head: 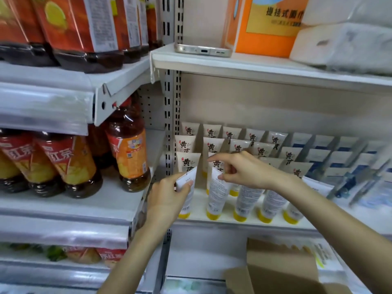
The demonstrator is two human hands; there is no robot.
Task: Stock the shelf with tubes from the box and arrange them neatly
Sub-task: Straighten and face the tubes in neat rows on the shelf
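Well into the job, by the look of it: several rows of tubes (212,145) already standing cap-down on the shelf (233,225), filling its left part from the back panel right out to the front edge. Busy along the front row now. Gripping the corner tube (186,178) at the front left of the shelf with the left hand (167,200), thumb laid across the crimped end, fingers curled round behind. Pinching the crimped top of the second tube (216,192), just beside it, between thumb and forefinger of the right hand (250,172), other fingers loosely bent. Both tubes down on the shelf, yellow caps at the front edge, bodies tilted back toward the row behind. Looks like straightening rather than fresh placing. Worth noting: big printed name facing out on the back rows, small print facing out on the front five, so probably some turning left for a tidy face. Below the shelf at lower right, the cardboard box (282,270), flaps open; no telling about tubes left inside. Further right on the same shelf, blue-and-white packs (339,158), blurred. Past the upright at the left, bottles (129,153) of amber drink; up on the shelf above, a phone (203,49) lying flat.
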